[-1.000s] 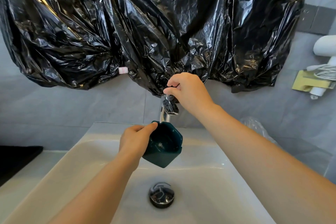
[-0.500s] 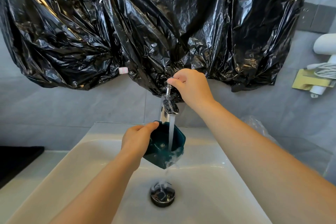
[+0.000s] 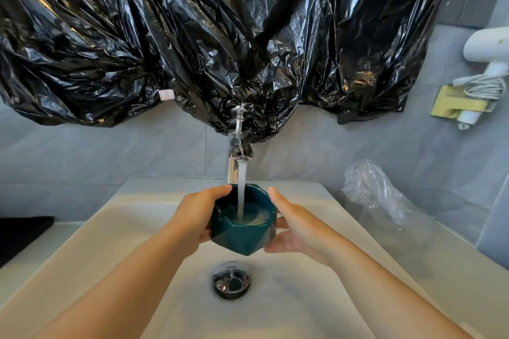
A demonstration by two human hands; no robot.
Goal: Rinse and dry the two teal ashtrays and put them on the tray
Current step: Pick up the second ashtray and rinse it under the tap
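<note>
A teal faceted ashtray (image 3: pixel 242 237) hangs upright over the white sink (image 3: pixel 143 228), right under the chrome faucet (image 3: pixel 239 146). Water runs from the spout into the ashtray and foams inside it. My left hand (image 3: pixel 197 217) grips the ashtray's left side, thumb on the rim. My right hand (image 3: pixel 296 224) rests against its right side with fingers spread, touching the wall and underside. Only one teal ashtray shows, and no tray is in view.
The chrome drain (image 3: pixel 232 279) lies below the ashtray. Black plastic sheeting (image 3: pixel 220 36) hangs over the wall above the faucet. A crumpled clear bag (image 3: pixel 371 190) sits on the counter at right. A white hair dryer (image 3: pixel 487 63) hangs on the right wall.
My right hand left the faucet handle and came down to the ashtray's right side. The water now runs. The ashtray went from tilted to upright under the stream.
</note>
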